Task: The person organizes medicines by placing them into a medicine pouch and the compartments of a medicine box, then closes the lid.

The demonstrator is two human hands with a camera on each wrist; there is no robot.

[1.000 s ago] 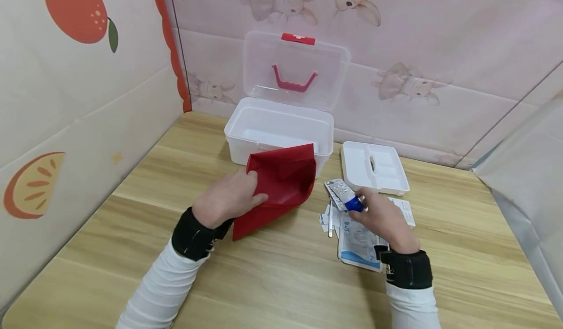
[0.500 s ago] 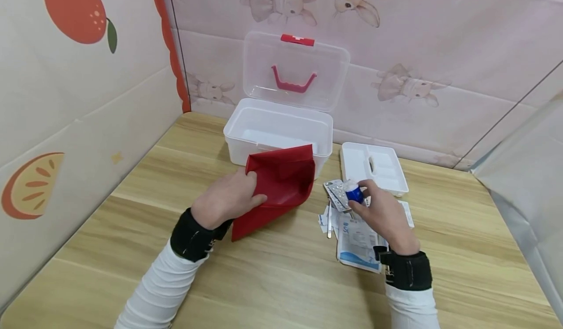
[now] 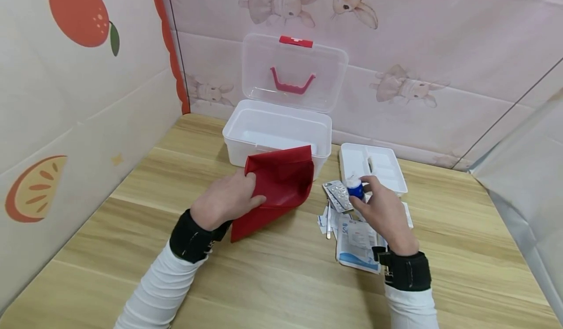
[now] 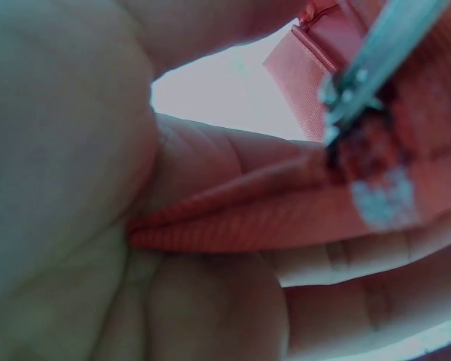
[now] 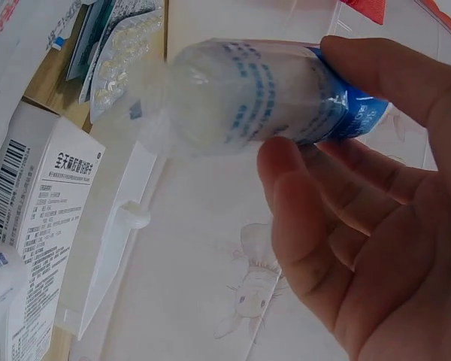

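My left hand (image 3: 228,197) grips the edge of a red zippered pouch (image 3: 281,180), whose mouth gapes towards the right. In the left wrist view its red fabric (image 4: 240,218) runs between thumb and fingers, beside a metal zipper pull (image 4: 391,60). My right hand (image 3: 387,214) pinches a small blue-and-white bottle (image 3: 354,187) between thumb and fingers. Seen from the right wrist, the bottle (image 5: 263,94) has a blue end and blue print under clear wrap. Below it lie blister packs (image 3: 338,196), tweezers (image 3: 328,221) and a blue-and-white packet (image 3: 357,251).
A clear-lidded first-aid box (image 3: 277,123) stands open behind the pouch. To its right lies a white compartment tray (image 3: 393,165). A printed white carton (image 5: 41,226) shows in the right wrist view. Printed curtains (image 3: 396,50) hang behind the table.
My right hand has raised the bottle slightly and turned it from slanted to nearly upright, white end up. The left hand and pouch have hardly moved.
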